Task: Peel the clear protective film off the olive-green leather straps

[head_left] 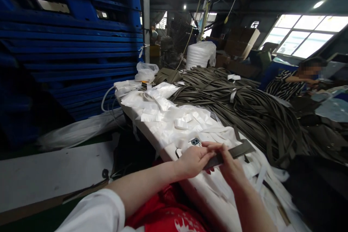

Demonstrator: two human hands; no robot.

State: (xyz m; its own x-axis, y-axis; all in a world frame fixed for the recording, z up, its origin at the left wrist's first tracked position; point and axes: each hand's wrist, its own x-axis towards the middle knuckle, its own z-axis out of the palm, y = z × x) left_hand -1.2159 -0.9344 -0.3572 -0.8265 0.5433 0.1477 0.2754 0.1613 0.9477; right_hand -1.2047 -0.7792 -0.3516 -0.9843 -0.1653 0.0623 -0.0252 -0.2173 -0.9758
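A short, flat dark olive strap [241,149] lies across both my hands above the white-covered table. My left hand [193,161] is closed on its near end, thumb and fingers pressed together. My right hand [227,159] grips it farther along, with its fingers reaching over toward the left hand. The strap's far end sticks out to the right. Just behind my left hand rests a phone [195,141] with its camera lenses up, partly covered by the hand. White strips [185,120] of material lie scattered on the table beyond.
A big pile of long olive straps [217,98] covers the table's right side. Stacked blue pallets [70,50] rise at the left by a metal post [146,18]. A white roll [199,55] stands at the back. Another person [288,81] sits bent over at the right.
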